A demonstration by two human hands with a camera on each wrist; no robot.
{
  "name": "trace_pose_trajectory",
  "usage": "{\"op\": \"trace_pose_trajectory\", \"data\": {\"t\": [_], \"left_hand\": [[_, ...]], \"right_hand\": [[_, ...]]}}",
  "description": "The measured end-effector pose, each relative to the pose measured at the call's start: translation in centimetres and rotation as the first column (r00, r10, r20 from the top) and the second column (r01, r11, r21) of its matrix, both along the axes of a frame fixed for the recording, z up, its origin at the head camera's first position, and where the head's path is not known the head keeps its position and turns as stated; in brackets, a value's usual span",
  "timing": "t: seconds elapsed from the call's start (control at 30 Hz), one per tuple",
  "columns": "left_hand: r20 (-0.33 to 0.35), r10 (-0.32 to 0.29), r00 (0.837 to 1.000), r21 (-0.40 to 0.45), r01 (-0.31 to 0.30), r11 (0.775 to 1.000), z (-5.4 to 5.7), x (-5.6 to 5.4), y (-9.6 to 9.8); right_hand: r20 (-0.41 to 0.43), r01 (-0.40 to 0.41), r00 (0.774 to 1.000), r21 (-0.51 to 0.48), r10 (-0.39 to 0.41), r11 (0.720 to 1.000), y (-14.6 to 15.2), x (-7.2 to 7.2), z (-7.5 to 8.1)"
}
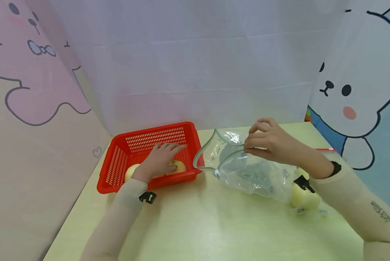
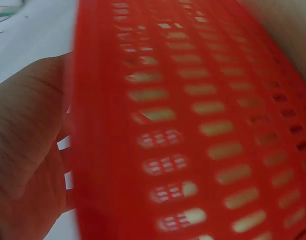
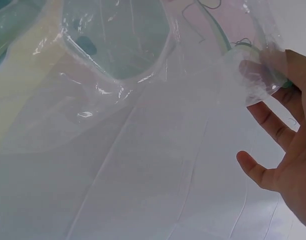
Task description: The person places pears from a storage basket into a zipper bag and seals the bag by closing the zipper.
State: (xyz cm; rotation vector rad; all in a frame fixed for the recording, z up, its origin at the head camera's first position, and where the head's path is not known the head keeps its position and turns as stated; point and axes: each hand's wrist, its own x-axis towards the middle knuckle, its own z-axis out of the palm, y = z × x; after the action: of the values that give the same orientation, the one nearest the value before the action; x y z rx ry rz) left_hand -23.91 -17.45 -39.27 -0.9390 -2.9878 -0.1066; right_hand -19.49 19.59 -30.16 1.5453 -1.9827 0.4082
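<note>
My left hand (image 1: 160, 161) reaches over the near rim of a red plastic basket (image 1: 189, 132), fingers extended and spread. Its thumb lies by a pale yellow round fruit (image 1: 180, 166) inside. Another such fruit (image 1: 130, 171) is partly hidden behind the wrist. In the left wrist view, the basket's slotted wall (image 2: 103, 150) covers most of that hand's fingers. With my right hand (image 1: 270, 141), I pinch the green-edged mouth of a clear plastic bag (image 1: 247, 174) between thumb and fingers. The bag's mouth gapes toward the basket. In the right wrist view, the little finger (image 3: 255, 170) stands apart from the film.
More pale yellow fruit (image 1: 304, 197) shows at the bag's right end, below my right forearm. Basket and bag lie on a light yellow table (image 1: 195, 224). A pale curtain (image 1: 198, 72) hangs behind, and cartoon-printed sheets flank both sides.
</note>
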Motion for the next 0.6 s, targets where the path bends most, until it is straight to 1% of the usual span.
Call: {"op": "trace_pose_trajectory", "data": {"t": [0.07,0.13,0.23,0.4,0.53,0.6], "left_hand": [[0.016,0.024,1.000,-0.046,-0.023,0.999,-0.5,-0.5,-0.3],[0.034,0.036,0.999,-0.068,-0.034,0.997,-0.8,-1.0,-0.5],[0.056,0.032,0.998,-0.089,-0.027,0.996,-1.3,-1.4,-0.6],[0.080,0.017,0.997,-0.164,-0.004,0.986,-2.2,-1.7,-0.4],[0.062,-0.002,0.998,-0.189,0.013,0.982,-2.7,-2.0,-0.4],[0.021,-0.033,0.999,-0.200,0.037,0.979,-3.1,-2.1,-0.4]], "right_hand": [[-0.003,0.002,1.000,0.001,-0.002,1.000,0.0,0.0,-0.1],[-0.003,0.005,1.000,0.002,-0.005,1.000,0.1,0.1,-0.1],[-0.009,0.010,1.000,-0.001,-0.010,1.000,0.2,0.1,-0.1],[-0.002,0.006,1.000,-0.004,-0.006,1.000,0.3,0.1,-0.2],[0.015,0.008,1.000,-0.001,-0.008,1.000,0.4,0.1,-0.4],[0.019,0.015,1.000,0.001,-0.015,1.000,0.4,0.1,-0.5]]}}
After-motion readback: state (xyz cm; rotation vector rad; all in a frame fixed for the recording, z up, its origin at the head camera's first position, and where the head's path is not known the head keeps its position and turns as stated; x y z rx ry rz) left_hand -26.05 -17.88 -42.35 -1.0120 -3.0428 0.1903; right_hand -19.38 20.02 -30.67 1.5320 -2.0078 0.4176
